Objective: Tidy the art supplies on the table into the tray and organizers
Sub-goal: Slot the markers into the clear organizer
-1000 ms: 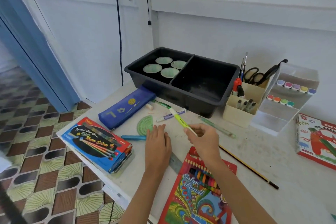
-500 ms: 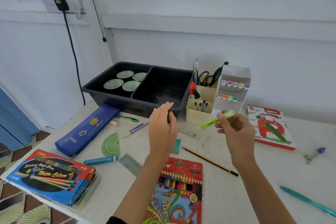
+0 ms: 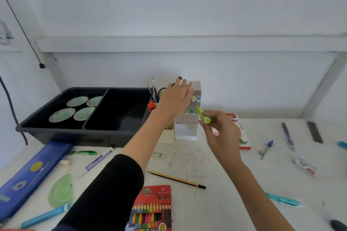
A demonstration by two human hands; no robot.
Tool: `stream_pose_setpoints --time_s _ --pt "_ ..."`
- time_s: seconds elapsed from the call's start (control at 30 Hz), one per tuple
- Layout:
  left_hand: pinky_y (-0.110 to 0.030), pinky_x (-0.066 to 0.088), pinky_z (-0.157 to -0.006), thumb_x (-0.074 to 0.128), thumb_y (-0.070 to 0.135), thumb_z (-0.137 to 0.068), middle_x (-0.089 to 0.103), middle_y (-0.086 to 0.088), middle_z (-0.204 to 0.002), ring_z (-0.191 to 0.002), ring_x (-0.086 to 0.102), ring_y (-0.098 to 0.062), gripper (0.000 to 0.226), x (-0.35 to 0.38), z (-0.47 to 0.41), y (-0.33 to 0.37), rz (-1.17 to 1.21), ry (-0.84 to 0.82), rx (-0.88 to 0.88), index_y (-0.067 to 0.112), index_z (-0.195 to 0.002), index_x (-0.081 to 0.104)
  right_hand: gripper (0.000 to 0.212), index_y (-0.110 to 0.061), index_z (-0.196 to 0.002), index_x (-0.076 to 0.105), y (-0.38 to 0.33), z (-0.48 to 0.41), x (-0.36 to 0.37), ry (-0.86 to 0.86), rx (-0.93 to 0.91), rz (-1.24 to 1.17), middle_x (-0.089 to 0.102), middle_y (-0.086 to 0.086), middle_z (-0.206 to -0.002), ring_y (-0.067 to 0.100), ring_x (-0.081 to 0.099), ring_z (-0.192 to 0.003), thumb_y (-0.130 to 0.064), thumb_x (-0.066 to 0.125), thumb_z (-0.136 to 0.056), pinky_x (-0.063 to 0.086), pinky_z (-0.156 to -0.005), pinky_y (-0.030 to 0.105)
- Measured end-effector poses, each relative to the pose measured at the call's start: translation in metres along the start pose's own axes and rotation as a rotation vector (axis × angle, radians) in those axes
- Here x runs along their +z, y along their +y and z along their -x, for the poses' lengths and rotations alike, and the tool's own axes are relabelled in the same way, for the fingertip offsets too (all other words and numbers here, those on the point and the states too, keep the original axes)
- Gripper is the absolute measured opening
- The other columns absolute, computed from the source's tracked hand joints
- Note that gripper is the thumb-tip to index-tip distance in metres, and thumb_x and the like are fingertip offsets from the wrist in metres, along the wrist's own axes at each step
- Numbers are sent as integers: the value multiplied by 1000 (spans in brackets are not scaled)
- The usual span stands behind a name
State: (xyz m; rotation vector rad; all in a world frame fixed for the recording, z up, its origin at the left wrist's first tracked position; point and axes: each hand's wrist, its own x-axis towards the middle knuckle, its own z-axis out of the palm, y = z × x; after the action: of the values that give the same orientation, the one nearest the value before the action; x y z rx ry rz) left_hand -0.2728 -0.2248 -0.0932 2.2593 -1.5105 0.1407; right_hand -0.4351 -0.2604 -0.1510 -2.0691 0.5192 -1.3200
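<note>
Your right hand (image 3: 219,133) pinched the green highlighter (image 3: 202,116) between thumb and curled fingers, as it had half a second before, but the hand had moved farther in. The highlighter was held in the air just right of the white marker organizer (image 3: 187,127), its far end beside the lower row of marker caps and not in any slot. Your left hand (image 3: 175,97), which earlier hovered near the near rim of the black tray (image 3: 75,134), had reached far and right. It was flat, fingers straight and loosely spread, above the cream pen holder (image 3: 167,135) and the organizer's top. It covered the scissors seen before, and whether it touched anything could not be told. The view had shifted right and closer. The tray lay left of the holders, four pale discs in its left compartment. Loose on the table were the striped pencil (image 3: 176,179) and coloured pencil box (image 3: 152,210) near you, the blue pencil case (image 3: 32,172), green protractor (image 3: 61,190) and purple pen (image 3: 95,161) at left, and the compass (image 3: 265,149) at right.
</note>
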Motion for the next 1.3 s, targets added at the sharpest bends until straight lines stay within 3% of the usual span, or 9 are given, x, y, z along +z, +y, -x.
stream_pose_setpoints --time_s 0.17,0.4,0.67,0.73,0.83,0.9,1.07,1.17,1.3 --pt "-25 20 -104 24 26 -104 44 -7 -143 -136 30 -19 44 7 0 -4 164 -6 -18 9 -140 40 19 -2 -101 67 22 -15 10 -147 -105 192 65 10 -95 20 64 -79 1 68 -82 49 -73 14" --pt "-19 30 -95 31 29 -102 59 -1 -126 -120 44 -13 42 14 -5 -6 180 91 -11 10 -131 54 26 -10 -119 62 33 -41 29 -369 59 396 57 5 -99 17 55 -82 -14 56 -94 42 -71 20" --pt "-35 42 -89 33 26 -102 57 2 -85 -95 49 -16 38 16 -8 -6 225 155 -32 7 -99 65 21 -14 -117 52 34 -60 43 -573 40 858 65 4 -94 18 57 -69 -21 47 -99 43 -61 25" --pt "-34 38 -96 32 27 -102 63 -3 -100 -106 49 -17 39 15 -7 -4 214 137 -39 7 -111 64 21 -13 -118 50 34 -63 43 -588 38 886 65 5 -93 18 58 -70 -21 46 -99 46 -64 27" --pt "-31 13 -113 26 31 -103 35 -7 -149 -140 23 -19 46 10 -5 1 44 34 -20 11 -141 39 36 -16 -132 38 30 -59 42 -603 51 875 65 4 -100 19 65 -79 -20 48 -98 51 -68 28" --pt "-29 0 -115 26 32 -103 14 -3 -157 -145 6 -16 49 10 5 2 -10 100 11 14 -148 25 49 -20 -140 28 22 -46 40 -544 70 806 64 2 -106 18 63 -80 -18 50 -96 51 -67 27" --pt "-15 27 -94 44 16 -93 61 -5 -120 -111 53 -18 32 19 73 3 140 510 -91 10 -121 59 29 -17 -125 46 -7 -2 46 -312 206 449 59 0 -101 11 51 -72 -18 48 -96 38 -56 19" --pt "-17 34 -80 40 17 -86 65 -1 -100 -89 55 -14 34 31 121 -11 158 556 -210 12 -109 64 29 -19 -122 49 -18 26 65 -421 144 306 61 -1 -99 12 54 -75 -17 51 -94 45 -64 24" --pt "-20 40 -82 44 7 -83 64 0 -99 -92 55 -13 29 34 184 -37 139 522 -401 13 -103 64 25 -24 -118 52 -32 58 95 -619 107 205 62 -4 -100 7 50 -78 -19 52 -93 36 -58 14"
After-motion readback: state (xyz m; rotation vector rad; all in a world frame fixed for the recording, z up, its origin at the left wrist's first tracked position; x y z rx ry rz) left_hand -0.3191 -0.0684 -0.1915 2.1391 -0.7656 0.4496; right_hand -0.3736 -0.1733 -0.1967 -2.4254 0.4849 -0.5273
